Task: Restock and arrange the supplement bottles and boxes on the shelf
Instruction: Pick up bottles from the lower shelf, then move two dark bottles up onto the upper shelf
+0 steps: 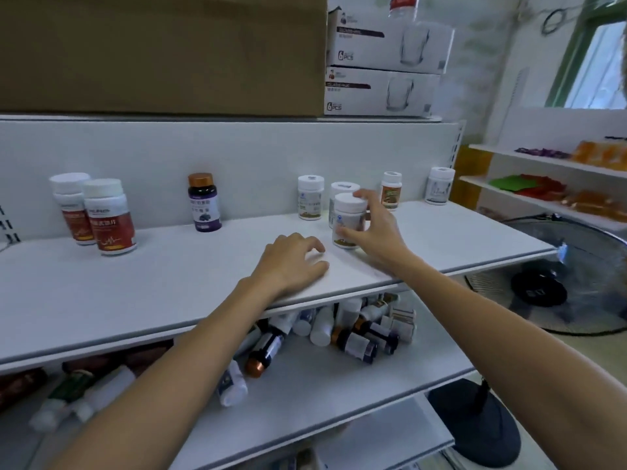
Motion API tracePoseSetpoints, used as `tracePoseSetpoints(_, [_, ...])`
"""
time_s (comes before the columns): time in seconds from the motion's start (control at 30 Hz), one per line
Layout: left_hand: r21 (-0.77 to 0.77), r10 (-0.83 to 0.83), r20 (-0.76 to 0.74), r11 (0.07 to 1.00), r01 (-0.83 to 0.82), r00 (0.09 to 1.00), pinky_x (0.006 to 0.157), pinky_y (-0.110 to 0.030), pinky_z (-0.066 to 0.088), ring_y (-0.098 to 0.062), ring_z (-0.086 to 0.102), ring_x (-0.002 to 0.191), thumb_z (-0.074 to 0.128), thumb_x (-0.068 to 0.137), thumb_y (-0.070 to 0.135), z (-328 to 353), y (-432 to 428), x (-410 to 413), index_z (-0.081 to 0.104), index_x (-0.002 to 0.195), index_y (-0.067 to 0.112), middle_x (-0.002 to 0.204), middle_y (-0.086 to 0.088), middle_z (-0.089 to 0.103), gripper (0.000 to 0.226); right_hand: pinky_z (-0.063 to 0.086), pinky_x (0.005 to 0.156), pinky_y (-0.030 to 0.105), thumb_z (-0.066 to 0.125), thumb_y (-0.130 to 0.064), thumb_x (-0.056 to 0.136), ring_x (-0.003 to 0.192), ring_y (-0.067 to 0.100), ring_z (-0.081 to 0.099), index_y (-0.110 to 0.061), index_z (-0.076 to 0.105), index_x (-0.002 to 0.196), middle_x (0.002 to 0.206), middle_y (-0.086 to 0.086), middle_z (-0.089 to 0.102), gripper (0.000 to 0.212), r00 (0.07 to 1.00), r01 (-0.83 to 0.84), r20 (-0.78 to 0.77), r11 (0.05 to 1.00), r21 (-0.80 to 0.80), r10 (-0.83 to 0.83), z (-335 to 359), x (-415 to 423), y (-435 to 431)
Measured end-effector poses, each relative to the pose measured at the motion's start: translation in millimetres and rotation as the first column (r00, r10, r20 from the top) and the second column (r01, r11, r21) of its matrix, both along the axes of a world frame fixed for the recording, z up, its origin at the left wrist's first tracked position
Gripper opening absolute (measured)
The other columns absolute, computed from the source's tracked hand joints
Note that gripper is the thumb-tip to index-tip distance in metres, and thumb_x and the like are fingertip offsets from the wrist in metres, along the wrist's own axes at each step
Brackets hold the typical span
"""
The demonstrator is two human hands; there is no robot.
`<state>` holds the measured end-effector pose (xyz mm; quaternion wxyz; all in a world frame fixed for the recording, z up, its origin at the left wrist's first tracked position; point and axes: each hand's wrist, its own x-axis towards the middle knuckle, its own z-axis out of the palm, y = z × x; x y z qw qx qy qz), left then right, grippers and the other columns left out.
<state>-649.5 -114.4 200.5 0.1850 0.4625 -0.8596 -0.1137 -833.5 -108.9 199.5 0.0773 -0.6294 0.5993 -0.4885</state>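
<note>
My right hand (pixel 373 228) grips a white supplement bottle (pixel 347 215) that stands upright on the white shelf (pixel 169 283). Two similar white bottles (pixel 310 198) stand just behind it. My left hand (pixel 291 262) lies palm down on the shelf to the left of that bottle, fingers curled, holding nothing. Further left stand a dark purple bottle with a copper cap (pixel 203 203) and two red-labelled white bottles (pixel 108 217). At the right end stand a small orange-labelled bottle (pixel 391 191) and a white bottle (pixel 439 185). Several bottles lie in a loose pile (pixel 339 330) on the shelf below.
A large cardboard box (pixel 163 52) and two white glassware boxes (pixel 383 62) sit on top of the unit. A floor fan (pixel 549 283) stands to the right, beside side shelves with coloured packets (pixel 543 188). Red boxes and tubes (pixel 68 385) lie on the lower shelf at left.
</note>
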Motion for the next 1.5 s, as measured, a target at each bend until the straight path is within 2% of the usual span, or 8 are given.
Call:
tracePoseSetpoints(0.13, [0.014, 0.086, -0.003, 0.996, -0.085, 0.996, 0.1, -0.039, 0.038, -0.024, 0.046, 0.118, 0.051, 0.088, 0.043, 1, 2, -9, 0.059, 0.116, 0.029, 0.126, -0.006, 0.053, 0.032, 0.049, 0.084, 0.04, 0.075, -0.03, 0.077, 0.098, 0.02, 0.054, -0.026, 0.038, 0.129, 0.116, 0.005, 0.057, 0.064, 0.991, 0.027, -0.13, 0.999, 0.029, -0.023, 3, -2, -17])
tracePoseSetpoints(0.33, [-0.076, 0.183, 0.115, 0.982, -0.175, 0.976, 0.101, -0.038, 0.03, -0.028, 0.037, 0.124, 0.044, 0.092, 0.043, -1, 11, -27, 0.052, 0.124, 0.028, 0.133, -0.009, 0.045, 0.036, 0.051, 0.081, 0.04, 0.076, -0.028, 0.075, 0.096, 0.025, 0.057, -0.024, 0.036, 0.132, 0.111, 0.01, 0.056, 0.07, 0.991, 0.022, -0.135, 0.999, 0.046, -0.016, 5, 1, -28])
tracePoseSetpoints(0.53, [-0.027, 0.115, 0.044, 0.993, -0.114, 0.992, 0.099, -0.035, 0.036, -0.025, 0.043, 0.12, 0.05, 0.09, 0.034, 1, 31, -21, 0.055, 0.123, 0.025, 0.127, -0.008, 0.051, 0.034, 0.05, 0.086, 0.044, 0.078, -0.03, 0.074, 0.1, 0.027, 0.056, -0.033, 0.022, 0.143, 0.118, 0.013, 0.052, 0.089, 0.991, 0.008, -0.132, 0.996, 0.093, 0.004, 4, -7, -10])
tracePoseSetpoints(0.77, [-0.1, 0.003, -0.138, 0.995, -0.017, 0.99, 0.089, -0.03, 0.04, -0.018, 0.052, 0.107, 0.053, 0.087, 0.023, 0, 68, -25, 0.056, 0.121, 0.02, 0.121, -0.004, 0.054, 0.034, 0.043, 0.077, 0.027, 0.066, -0.019, 0.084, 0.09, 0.014, 0.051, -0.016, 0.039, 0.133, 0.123, 0.01, 0.051, 0.055, 0.977, 0.137, -0.165, 0.991, -0.008, -0.137, 10, -20, 39])
tracePoseSetpoints(0.97, [-0.123, -0.082, -0.276, 0.991, 0.049, 0.958, 0.088, -0.03, 0.044, -0.015, 0.055, 0.098, 0.052, 0.087, 0.012, -22, 104, -34, 0.059, 0.115, 0.015, 0.113, -0.003, 0.056, 0.029, 0.035, 0.068, 0.028, 0.055, -0.008, 0.087, 0.081, 0.017, 0.044, -0.006, 0.046, 0.112, 0.113, 0.01, 0.045, 0.027, 0.929, 0.338, -0.138, 0.94, -0.057, -0.342, -10, -37, 97])
tracePoseSetpoints(1.1, [0.032, -0.021, -0.358, 0.999, 0.035, 0.934, 0.083, -0.024, 0.042, -0.014, 0.054, 0.095, 0.053, 0.088, 0.009, -54, 122, -40, 0.06, 0.113, 0.012, 0.115, -0.005, 0.059, 0.027, 0.033, 0.069, 0.029, 0.049, -0.003, 0.086, 0.081, 0.018, 0.043, -0.005, 0.047, 0.103, 0.103, 0.01, 0.049, 0.016, 0.933, 0.361, -0.037, 0.93, 0.064, -0.359, -43, -51, 129])
tracePoseSetpoints(1.23, [0.239, 0.16, -0.421, 0.969, -0.061, 0.893, 0.08, -0.022, 0.041, -0.013, 0.055, 0.096, 0.054, 0.089, 0.011, -102, 128, -43, 0.061, 0.114, 0.012, 0.117, -0.005, 0.062, 0.025, 0.045, 0.079, 0.039, 0.052, -0.008, 0.088, 0.09, 0.025, 0.054, -0.007, 0.049, 0.108, 0.106, 0.009, 0.055, 0.021, 0.944, 0.33, -0.062, 0.907, 0.263, -0.325, -110, -62, 153])
tracePoseSetpoints(1.5, [0.485, 0.279, -0.267, 0.866, -0.121, 0.923, 0.083, -0.025, 0.037, -0.021, 0.051, 0.109, 0.052, 0.091, 0.017, -170, 108, -64, 0.044, 0.135, 0.024, 0.129, -0.007, 0.05, 0.045, 0.047, 0.089, 0.043, 0.053, -0.013, 0.089, 0.102, 0.032, 0.057, -0.007, 0.055, 0.115, 0.114, 0.014, 0.062, 0.026, 0.964, 0.263, -0.076, 0.864, 0.43, -0.256, -174, -90, 114])
